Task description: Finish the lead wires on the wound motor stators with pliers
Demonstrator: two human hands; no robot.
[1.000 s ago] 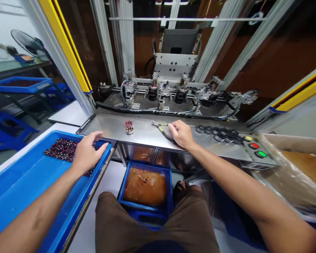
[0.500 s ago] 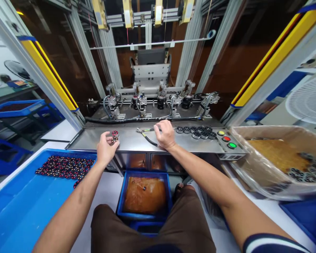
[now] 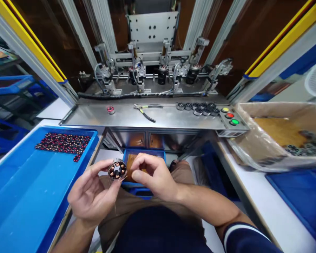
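Observation:
My left hand (image 3: 91, 196) grips a copper-wound motor stator (image 3: 122, 169) by its rim, between thumb and fingers, above my lap. A thin loose wire (image 3: 115, 205) hangs below it. Just right of the stator is my right hand (image 3: 156, 175), its fingers curled and thumb and forefinger brought together; whatever may be between their tips is too small to make out. On the metal shelf (image 3: 92, 117) ahead lie another stator with red windings (image 3: 111, 110) and wire cutters (image 3: 147, 117) with black and yellow handles.
Several bare stators (image 3: 206, 111) cluster on the shelf beside the push buttons (image 3: 229, 115). Behind stands a winding machine (image 3: 154, 31). At left, a blue tray (image 3: 21, 196) holds rows of wound stators; a plastic-lined box (image 3: 263, 147) is at right. A blue bin (image 3: 126, 151) sits below.
Both hands have come back from the shelf to above my lap, the left bringing one stator. The right has moved away from beside the wire cutters. The view has tilted down.

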